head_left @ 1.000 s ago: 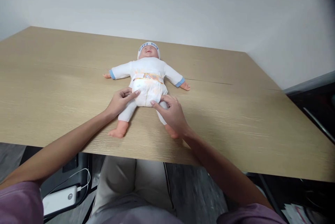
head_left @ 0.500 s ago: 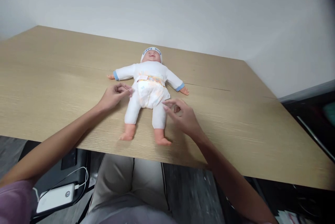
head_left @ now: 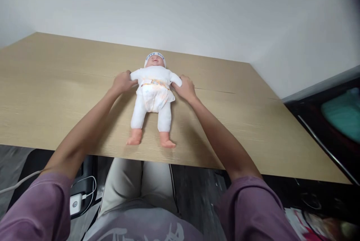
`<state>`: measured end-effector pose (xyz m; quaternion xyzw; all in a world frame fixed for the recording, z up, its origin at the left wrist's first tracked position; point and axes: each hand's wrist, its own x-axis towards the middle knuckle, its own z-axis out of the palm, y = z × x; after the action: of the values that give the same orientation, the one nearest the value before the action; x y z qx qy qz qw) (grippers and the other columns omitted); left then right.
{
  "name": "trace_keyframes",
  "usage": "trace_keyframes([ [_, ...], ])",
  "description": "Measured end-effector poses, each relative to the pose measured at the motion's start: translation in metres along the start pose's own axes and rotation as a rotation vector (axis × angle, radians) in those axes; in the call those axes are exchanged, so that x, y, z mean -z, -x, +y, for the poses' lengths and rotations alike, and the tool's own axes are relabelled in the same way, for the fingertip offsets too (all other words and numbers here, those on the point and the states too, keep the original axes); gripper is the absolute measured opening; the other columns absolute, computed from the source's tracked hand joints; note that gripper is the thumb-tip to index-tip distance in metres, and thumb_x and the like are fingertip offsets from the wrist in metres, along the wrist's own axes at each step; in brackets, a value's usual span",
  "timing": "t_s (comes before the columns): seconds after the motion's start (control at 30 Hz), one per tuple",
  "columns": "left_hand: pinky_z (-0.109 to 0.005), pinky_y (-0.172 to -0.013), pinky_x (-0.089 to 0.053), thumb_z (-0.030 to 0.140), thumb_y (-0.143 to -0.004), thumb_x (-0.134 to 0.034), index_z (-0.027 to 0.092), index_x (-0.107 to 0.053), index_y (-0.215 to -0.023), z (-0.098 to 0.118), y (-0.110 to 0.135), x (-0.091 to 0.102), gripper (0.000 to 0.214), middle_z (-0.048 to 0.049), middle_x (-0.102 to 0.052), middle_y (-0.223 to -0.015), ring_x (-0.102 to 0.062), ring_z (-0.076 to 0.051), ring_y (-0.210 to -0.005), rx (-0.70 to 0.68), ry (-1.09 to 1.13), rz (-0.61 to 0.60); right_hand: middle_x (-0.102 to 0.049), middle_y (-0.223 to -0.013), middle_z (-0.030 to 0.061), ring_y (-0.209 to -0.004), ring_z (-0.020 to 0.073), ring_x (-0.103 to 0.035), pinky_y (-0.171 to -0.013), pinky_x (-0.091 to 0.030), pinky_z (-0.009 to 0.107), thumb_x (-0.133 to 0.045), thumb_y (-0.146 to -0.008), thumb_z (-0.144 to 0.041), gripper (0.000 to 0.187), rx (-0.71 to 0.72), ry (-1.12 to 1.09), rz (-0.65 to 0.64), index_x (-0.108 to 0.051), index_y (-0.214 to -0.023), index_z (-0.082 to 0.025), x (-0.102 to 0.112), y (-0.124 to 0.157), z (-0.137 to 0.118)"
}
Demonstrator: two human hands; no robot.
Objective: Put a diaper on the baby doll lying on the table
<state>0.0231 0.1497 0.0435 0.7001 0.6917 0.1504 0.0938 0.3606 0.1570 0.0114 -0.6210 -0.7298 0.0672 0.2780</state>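
A baby doll (head_left: 154, 73) in a white suit and a white cap with blue lettering lies face up on the wooden table, its feet towards me. Round its hips sits a white diaper (head_left: 154, 97) with an orange patterned waistband; one side flap sticks out at the right. My left hand (head_left: 123, 82) is wrapped round the doll's arm on the left. With my right hand (head_left: 184, 86) I grip the doll's other arm. Both doll hands are hidden inside my fingers.
The table (head_left: 242, 132) reaches back to a pale wall (head_left: 180, 12). Below its front edge, a white power bank (head_left: 75, 203) with a cable lies on a black chair at the left. A dark-framed object (head_left: 334, 121) stands at the right.
Both hands have moved up from beside the diaper and legs and taken hold of the doll's arms. The doll appears slightly further left and higher in view.
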Motion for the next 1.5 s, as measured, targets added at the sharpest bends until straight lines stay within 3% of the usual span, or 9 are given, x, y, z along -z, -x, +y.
trace_keyframes([
  [0.17, -0.038, -0.086, -0.051, 0.073, -0.094, -0.073, 0.019, -0.067, -0.118, 0.016, 0.098, 0.028, 0.059, -0.0143, -0.080, -0.110, -0.071, -0.036, -0.103, 0.058, 0.104, 0.143, -0.081, -0.132, 0.0183, -0.122, 0.0417, -0.072, -0.107, -0.057, 0.056, -0.066, -0.102, -0.046, 0.040, 0.089, -0.069, 0.001, -0.078, -0.130, -0.020, 0.056, 0.036, -0.019],
  [0.27, -0.037, -0.076, -0.048, 0.078, -0.093, -0.073, 0.023, -0.062, -0.116, 0.025, 0.200, 0.035, 0.061, -0.0105, -0.076, -0.096, -0.071, -0.035, -0.092, 0.015, 0.218, 0.179, -0.081, -0.132, 0.0134, -0.121, 0.0382, -0.073, -0.105, -0.057, 0.053, -0.066, -0.102, -0.041, 0.040, 0.219, -0.132, -0.014, -0.078, -0.135, -0.024, 0.106, 0.088, -0.028],
  [0.4, -0.041, -0.074, -0.051, 0.060, -0.090, -0.076, 0.027, -0.057, -0.122, 0.026, 0.358, 0.014, 0.050, -0.0087, -0.077, -0.096, -0.075, -0.037, -0.089, -0.108, 0.291, -0.069, -0.081, -0.130, 0.0093, -0.121, 0.0350, -0.073, -0.105, -0.058, 0.050, -0.070, -0.103, -0.037, 0.037, 0.360, -0.201, -0.110, -0.079, -0.138, -0.029, 0.157, 0.193, -0.045],
  [0.53, -0.047, -0.078, -0.059, 0.045, -0.084, -0.075, 0.029, -0.060, -0.126, 0.005, 0.490, -0.023, 0.047, -0.0107, -0.081, -0.103, -0.080, -0.039, -0.093, -0.070, 0.373, -0.350, -0.078, -0.134, 0.0089, -0.124, 0.0352, -0.071, -0.108, -0.057, 0.052, -0.069, -0.103, -0.020, 0.050, 0.383, -0.088, -0.223, -0.074, -0.150, -0.035, 0.160, 0.314, -0.073],
  [0.67, -0.055, -0.081, -0.061, 0.045, -0.079, -0.074, 0.036, -0.065, -0.115, -0.020, 0.556, -0.048, 0.038, -0.0078, -0.084, -0.108, -0.081, -0.045, -0.101, 0.045, 0.335, -0.439, -0.076, -0.137, 0.0115, -0.125, 0.0358, -0.069, -0.106, -0.055, 0.051, -0.065, -0.102, -0.011, 0.059, 0.374, -0.018, -0.314, -0.071, -0.156, -0.033, 0.121, 0.393, -0.092],
  [1.0, -0.052, -0.100, -0.053, 0.063, -0.104, -0.062, 0.019, -0.067, -0.136, -0.027, 0.536, -0.055, 0.055, -0.0151, -0.085, -0.110, -0.076, -0.043, -0.107, 0.006, 0.045, -0.492, -0.071, -0.152, 0.0151, -0.141, 0.0352, -0.061, -0.123, -0.049, 0.056, -0.072, -0.105, -0.021, 0.034, 0.095, -0.093, -0.518, -0.080, -0.138, -0.023, -0.010, 0.412, -0.037],
  [1.23, -0.059, -0.107, -0.048, 0.064, -0.105, -0.071, 0.013, -0.074, -0.135, 0.008, 0.486, -0.030, 0.059, -0.0274, -0.075, -0.137, -0.066, -0.050, -0.127, -0.309, -0.136, -0.313, -0.084, -0.118, 0.0088, -0.113, 0.0271, -0.077, -0.107, -0.059, 0.044, -0.064, -0.114, -0.045, 0.030, -0.020, -0.523, -0.556, -0.085, -0.121, -0.025, 0.013, 0.452, -0.021],
  [1.4, -0.047, -0.113, -0.046, 0.049, -0.120, -0.056, 0.024, -0.064, -0.156, 0.041, 0.438, -0.062, 0.044, -0.0155, -0.071, -0.148, -0.065, -0.034, -0.131, -0.777, 0.316, -0.456, -0.086, -0.109, 0.0088, -0.102, 0.0269, -0.079, -0.097, -0.060, 0.042, -0.068, -0.109, -0.041, 0.026, -0.056, -0.547, -0.479, -0.087, -0.108, -0.024, 0.011, 0.457, -0.026],
  [1.5, -0.042, -0.107, -0.046, 0.050, -0.118, -0.061, 0.024, -0.071, -0.144, 0.047, 0.426, -0.086, 0.038, -0.0132, -0.073, -0.138, -0.065, -0.031, -0.121, -0.836, 0.386, -0.535, -0.086, -0.100, 0.0076, -0.095, 0.0254, -0.078, -0.091, -0.059, 0.039, -0.065, -0.109, -0.035, 0.026, -0.055, -0.517, -0.448, -0.086, -0.098, -0.024, -0.001, 0.456, -0.020],
])
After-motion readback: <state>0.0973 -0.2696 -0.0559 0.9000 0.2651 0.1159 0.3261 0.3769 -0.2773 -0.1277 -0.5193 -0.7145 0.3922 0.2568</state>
